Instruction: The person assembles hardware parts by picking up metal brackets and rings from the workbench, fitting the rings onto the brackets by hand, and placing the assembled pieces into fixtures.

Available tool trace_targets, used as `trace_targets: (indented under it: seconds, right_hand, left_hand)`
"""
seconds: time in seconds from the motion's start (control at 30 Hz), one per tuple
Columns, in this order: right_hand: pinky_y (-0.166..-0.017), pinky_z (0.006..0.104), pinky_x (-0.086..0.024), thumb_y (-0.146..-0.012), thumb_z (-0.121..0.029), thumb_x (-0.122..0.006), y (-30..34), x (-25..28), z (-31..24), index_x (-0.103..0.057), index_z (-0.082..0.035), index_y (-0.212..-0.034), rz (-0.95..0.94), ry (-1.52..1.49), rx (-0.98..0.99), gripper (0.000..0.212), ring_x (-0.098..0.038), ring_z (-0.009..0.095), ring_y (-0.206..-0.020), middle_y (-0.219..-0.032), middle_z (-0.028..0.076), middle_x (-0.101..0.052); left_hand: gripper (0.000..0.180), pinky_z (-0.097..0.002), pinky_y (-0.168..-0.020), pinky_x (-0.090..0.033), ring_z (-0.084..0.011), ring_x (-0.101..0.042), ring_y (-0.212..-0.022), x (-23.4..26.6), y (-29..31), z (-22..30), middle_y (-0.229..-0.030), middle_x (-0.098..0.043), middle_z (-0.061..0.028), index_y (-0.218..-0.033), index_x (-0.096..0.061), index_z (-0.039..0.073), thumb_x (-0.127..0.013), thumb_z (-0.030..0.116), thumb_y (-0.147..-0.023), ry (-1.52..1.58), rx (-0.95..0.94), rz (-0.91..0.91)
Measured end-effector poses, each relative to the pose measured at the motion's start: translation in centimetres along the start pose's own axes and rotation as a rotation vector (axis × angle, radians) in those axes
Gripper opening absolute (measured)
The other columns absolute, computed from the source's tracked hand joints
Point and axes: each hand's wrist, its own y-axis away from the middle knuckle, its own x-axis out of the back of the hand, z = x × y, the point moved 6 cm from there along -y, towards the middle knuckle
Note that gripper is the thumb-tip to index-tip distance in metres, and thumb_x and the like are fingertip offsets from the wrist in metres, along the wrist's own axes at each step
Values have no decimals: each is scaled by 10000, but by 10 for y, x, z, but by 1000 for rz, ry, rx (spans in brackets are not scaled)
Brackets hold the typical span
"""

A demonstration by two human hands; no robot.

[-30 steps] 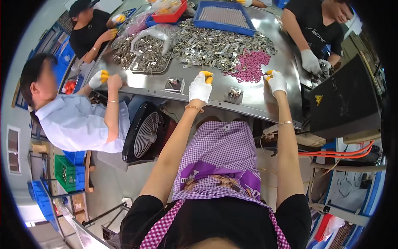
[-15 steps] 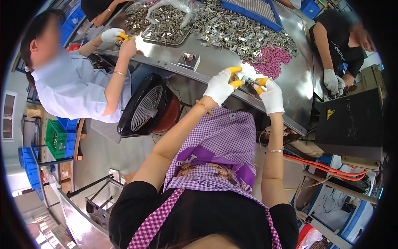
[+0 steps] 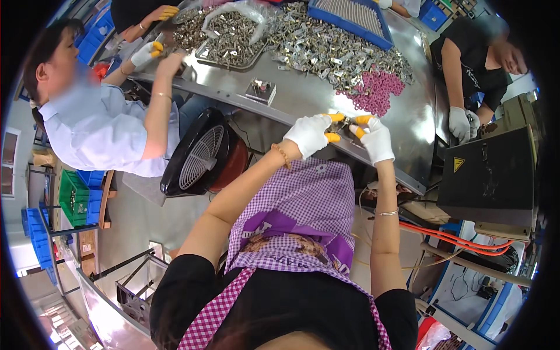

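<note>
My left hand (image 3: 311, 135) wears a white glove with yellow fingertips and pinches a small metal part (image 3: 343, 123) above the table's front edge. Facing it, my right hand (image 3: 374, 139), gloved the same way, closes its fingertips on the other side of that part. The part's exact kind is too small to make out. Just beyond my hands lies a pile of pink rings (image 3: 378, 93). It borders a broad heap of small metal parts (image 3: 326, 49) spread over the metal table (image 3: 291, 105).
A small metal block fixture (image 3: 261, 91) sits near the table edge. Behind it stand a tray of metal parts (image 3: 230, 52) and a blue tray (image 3: 350, 23). A co-worker (image 3: 105, 125) sits left by a black fan-like chair back (image 3: 201, 154); another person (image 3: 466, 70) works right, near a dark machine box (image 3: 487, 175).
Both my hands have drawn closer together and slightly lower, round the small part. The left co-worker's hands have moved apart and to the left.
</note>
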Motion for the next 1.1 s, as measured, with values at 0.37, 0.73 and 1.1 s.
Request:
trace_targets:
  seconds: [0.37,0.73,1.1]
  right_hand:
    - [-729,274,-491,-753,9,-679,-1,-6,14,-620,-5,-1037,135,-35,149,290,-586,188,-800,-924,106,-625]
    - [-683,295,-489,-688,-32,-711,23,-20,10,-659,-42,-1007,215,184,353,323,-583,203,-692,-862,89,-652]
    - [-706,343,-493,-678,-212,-745,64,41,-5,-668,-126,-1087,657,826,141,425,-610,278,-747,-903,85,-679]
  left_hand:
    - [303,-375,-707,-497,-304,-636,-758,1,-31,16,-910,-687,-111,-913,-667,45,-653,329,-807,125,114,123]
    - [334,-374,-765,-482,-321,-638,-808,-5,-27,14,-962,-685,-117,-996,-664,74,-623,355,-820,-83,75,191]
    - [614,-343,-796,-498,-259,-636,-912,104,-1,-51,-1141,-638,-110,-1260,-563,82,-618,504,-817,-233,152,757]
